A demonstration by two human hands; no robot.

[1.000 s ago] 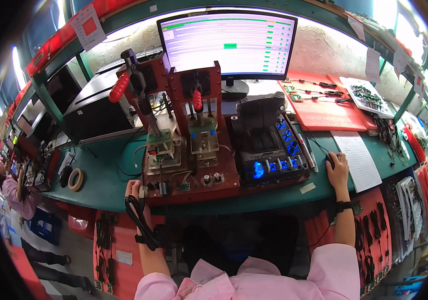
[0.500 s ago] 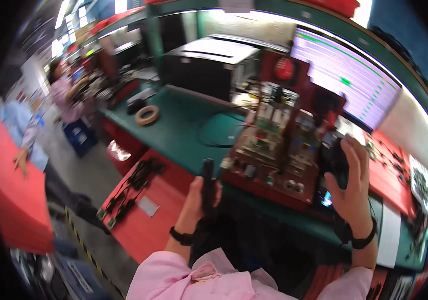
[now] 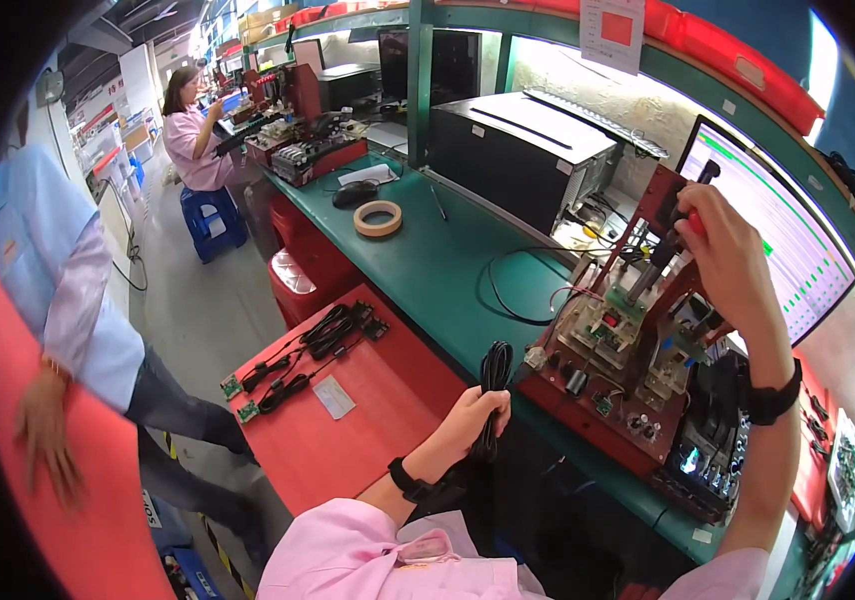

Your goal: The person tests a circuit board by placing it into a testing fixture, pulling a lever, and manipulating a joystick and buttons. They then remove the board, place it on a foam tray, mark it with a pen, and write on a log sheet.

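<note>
The left hand [image 3: 476,412] is gripping a bundled black cable [image 3: 493,385] above the red tray [image 3: 348,440], while the right hand [image 3: 723,250] is clasping the red-knobbed lever [image 3: 670,238] on the test fixture [image 3: 628,350].

My left hand [image 3: 473,412] grips a coiled black cable [image 3: 493,392]; right hand [image 3: 730,250] on red-knobbed press lever [image 3: 676,232] (fixture below).

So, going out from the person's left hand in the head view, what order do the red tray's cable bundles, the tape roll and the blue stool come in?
From the left hand, which holds a bundled black cable:
1. Cable bundles on the red tray, just to its left.
2. Tape roll, farther up the green bench.
3. Blue stool, far off on the aisle floor under a seated co-worker.
</note>
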